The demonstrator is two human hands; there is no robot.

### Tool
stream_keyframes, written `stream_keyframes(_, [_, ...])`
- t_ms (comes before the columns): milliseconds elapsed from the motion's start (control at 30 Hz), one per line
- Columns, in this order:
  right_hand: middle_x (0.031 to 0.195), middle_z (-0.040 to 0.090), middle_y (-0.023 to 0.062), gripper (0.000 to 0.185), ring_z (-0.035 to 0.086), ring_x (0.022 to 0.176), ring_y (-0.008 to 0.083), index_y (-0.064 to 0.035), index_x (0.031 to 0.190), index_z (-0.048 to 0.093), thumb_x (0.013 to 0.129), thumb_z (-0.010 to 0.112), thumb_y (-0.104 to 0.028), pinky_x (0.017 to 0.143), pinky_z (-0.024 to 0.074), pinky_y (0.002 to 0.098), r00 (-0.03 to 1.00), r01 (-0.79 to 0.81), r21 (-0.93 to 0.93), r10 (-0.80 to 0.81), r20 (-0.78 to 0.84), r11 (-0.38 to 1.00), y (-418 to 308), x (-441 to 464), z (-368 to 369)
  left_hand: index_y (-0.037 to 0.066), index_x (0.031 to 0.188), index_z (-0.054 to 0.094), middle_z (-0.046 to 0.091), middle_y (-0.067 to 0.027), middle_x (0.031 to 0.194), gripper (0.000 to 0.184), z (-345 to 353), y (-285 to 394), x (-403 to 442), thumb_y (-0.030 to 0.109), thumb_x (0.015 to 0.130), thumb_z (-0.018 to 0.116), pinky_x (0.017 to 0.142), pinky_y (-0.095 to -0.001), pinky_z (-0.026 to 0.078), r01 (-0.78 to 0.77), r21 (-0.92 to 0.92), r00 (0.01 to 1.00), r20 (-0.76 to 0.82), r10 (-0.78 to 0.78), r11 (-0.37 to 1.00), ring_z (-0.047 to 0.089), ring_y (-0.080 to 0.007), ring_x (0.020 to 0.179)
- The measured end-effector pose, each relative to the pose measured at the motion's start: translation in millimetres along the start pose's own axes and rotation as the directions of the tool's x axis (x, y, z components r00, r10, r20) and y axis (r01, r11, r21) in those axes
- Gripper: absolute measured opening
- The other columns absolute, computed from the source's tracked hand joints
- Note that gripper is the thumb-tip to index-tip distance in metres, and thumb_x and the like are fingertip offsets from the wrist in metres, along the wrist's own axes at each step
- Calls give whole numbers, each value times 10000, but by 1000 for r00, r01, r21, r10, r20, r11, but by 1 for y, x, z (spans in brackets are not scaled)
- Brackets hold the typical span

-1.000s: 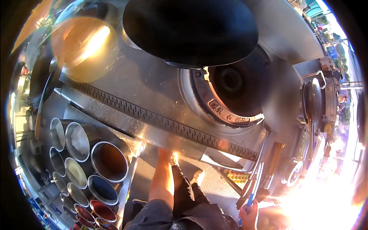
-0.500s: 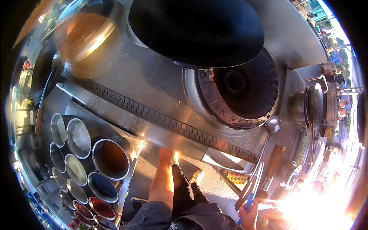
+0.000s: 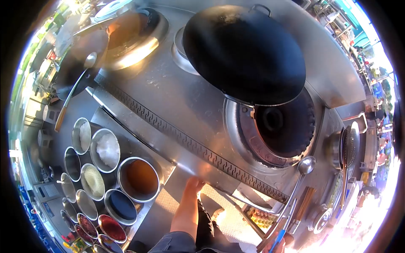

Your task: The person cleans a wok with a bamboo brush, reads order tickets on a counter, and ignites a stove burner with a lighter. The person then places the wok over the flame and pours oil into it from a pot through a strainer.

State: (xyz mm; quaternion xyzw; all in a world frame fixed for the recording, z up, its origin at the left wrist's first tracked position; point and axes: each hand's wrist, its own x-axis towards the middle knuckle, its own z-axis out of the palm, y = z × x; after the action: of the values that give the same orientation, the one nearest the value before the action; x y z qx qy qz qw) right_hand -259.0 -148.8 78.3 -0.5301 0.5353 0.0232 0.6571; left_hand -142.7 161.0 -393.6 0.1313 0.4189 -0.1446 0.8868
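My left hand (image 3: 195, 184) is at the front edge of the steel stove (image 3: 185, 116). Its fingers are mostly hidden, so their pose cannot be made out. Low at the right, my right hand (image 3: 282, 246) is partly cut off by the frame. It is closed around the blue handle of a long metal utensil (image 3: 278, 240), whose working end I cannot make out. Beside it lies a ladle (image 3: 306, 165), bowl towards the burner. A black wok (image 3: 244, 55) is propped on its side behind the round burner (image 3: 276, 135), tilted over part of it.
Several steel pots of seasonings stand at the left, including one of brown liquid (image 3: 141, 179) and one of white grains (image 3: 108, 150). A second wok (image 3: 80, 67) holds a wooden-handled ladle (image 3: 63, 111). A perforated skimmer (image 3: 351, 141) rests at the right. A drain channel (image 3: 177, 134) crosses the stove.
The view has shifted, so the stove and pots appear lower and further right. More of the wok shows, and less of my right hand. The glare at lower right has lessened.
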Motion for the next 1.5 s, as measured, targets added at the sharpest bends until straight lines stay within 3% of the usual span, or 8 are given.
stream_keyframes(133, [851, 579, 76, 390, 582, 702, 203, -19, 1055, 574, 1017, 464, -391, 549, 490, 317, 966, -86, 7, 82, 245, 996, 12, 42, -51, 128, 1208, 582, 641, -20, 1048, 268, 24, -1, -12, 174, 944, 590, 853, -403, 482, -177, 274, 966, -138, 220, 945, 614, -160, 935])
stream_keyframes(267, [936, 606, 93, 384, 603, 804, 227, -16, 1089, 592, 1006, 494, -379, 650, 518, 340, 849, -226, 102, 144, 509, 969, 10, 47, -47, 58, 1220, 561, 672, -154, 1046, 310, 33, -14, -32, 197, 944, 563, 809, -402, 505, -250, 890, 749, -71, 659, 381, 651, -267, 917])
stream_keyframes(400, [957, 619, 97, 392, 604, 859, 235, -11, 1134, 586, 992, 528, -372, 756, 523, 355, 985, -106, 123, 88, 146, 987, -13, 22, 45, 7, 1175, 601, 694, -151, 1021, 326, 104, -16, -144, 249, 958, 579, 816, -378, 532, 40, 981, 973, -82, 218, 191, 670, -257, 932])
stream_keyframes(533, [917, 616, 79, 325, 597, 799, 202, -17, 1143, 580, 950, 608, -278, 729, 510, 331, 925, -225, 196, 146, 351, 954, -18, -2, 107, 30, 1235, 602, 701, -141, 1071, 534, 213, -12, -291, 488, 966, 553, 858, -365, 509, -295, 877, 883, 402, -243, 379, 666, -230, 982])
stream_keyframes(633, [1323, 567, 138, 393, 554, 1193, 250, -12, 1303, 521, 1016, 510, -279, 1020, 435, 393, 742, -85, 237, -97, 664, 968, 19, 24, 104, -4, 1274, 552, 657, -185, 1138, 542, 273, -3, -331, 439, 963, 590, 908, -358, 497, -408, 880, 783, 474, -402, 244, 648, -266, 1012])
stream_keyframes(967, [1422, 509, 83, 411, 501, 1256, 176, -63, 1429, 437, 1064, 408, -249, 997, 431, 289, 733, -122, 212, -56, 678, 970, 27, 24, 128, 0, 1127, 564, 619, -73, 858, 295, 300, -16, -347, 270, 1020, 512, 653, -295, 475, -410, 873, 864, 464, -193, 266, 609, -130, 767])
stream_keyframes(1267, [1248, 593, 139, 443, 577, 1140, 256, -67, 1375, 460, 1043, 448, -360, 942, 459, 381, 902, 50, -56, -21, 431, 997, 55, 28, 16, 18, 1081, 560, 661, -243, 856, 389, 367, 96, -233, 390, 1001, 479, 673, -468, 508, -451, 702, 828, 559, 34, -550, 667, -409, 786])
stream_keyframes(1500, [1144, 623, 154, 381, 630, 1019, 276, -85, 1291, 497, 1024, 488, -357, 842, 504, 401, 987, -94, -134, 110, 120, 986, 95, 31, -89, 7, 1011, 644, 716, -177, 963, 365, 457, 101, -152, 348, 974, 520, 742, -416, 572, -312, 229, 838, 524, -153, -922, 718, -307, 871])
